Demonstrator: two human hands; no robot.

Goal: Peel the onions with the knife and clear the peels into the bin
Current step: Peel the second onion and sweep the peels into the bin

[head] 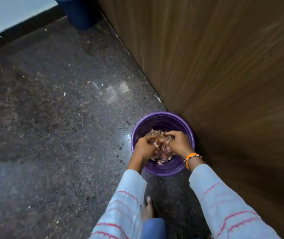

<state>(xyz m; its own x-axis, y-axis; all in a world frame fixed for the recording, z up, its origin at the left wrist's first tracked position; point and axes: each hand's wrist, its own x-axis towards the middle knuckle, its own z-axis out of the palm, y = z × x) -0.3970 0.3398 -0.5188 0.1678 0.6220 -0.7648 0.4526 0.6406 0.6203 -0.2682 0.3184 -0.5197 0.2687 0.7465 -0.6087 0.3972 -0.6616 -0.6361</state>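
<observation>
Purple bin (162,118) — one | two hands, left (143,147) and right (179,144), clutching onion peels (162,145) above it

A dark speckled floor (55,104) is seen across the left, with pale scraps scattered on it. A brown wood-grain panel (224,75) fills the 2 o'clock side, and a dark blue bucket (79,12) is stood at 11 o'clock.

The bin (162,118) is purple. The peels (162,149) in it are pink, brown and white. The sleeves (224,204) are light blue with thin red zigzag lines. A wristband (190,156) is orange. The floor (51,109) is dark grey with tiny pale specks. The wall (224,66) at 2 o'clock is brown wood grain. A bucket (79,11) at 11 o'clock is dark blue.
</observation>
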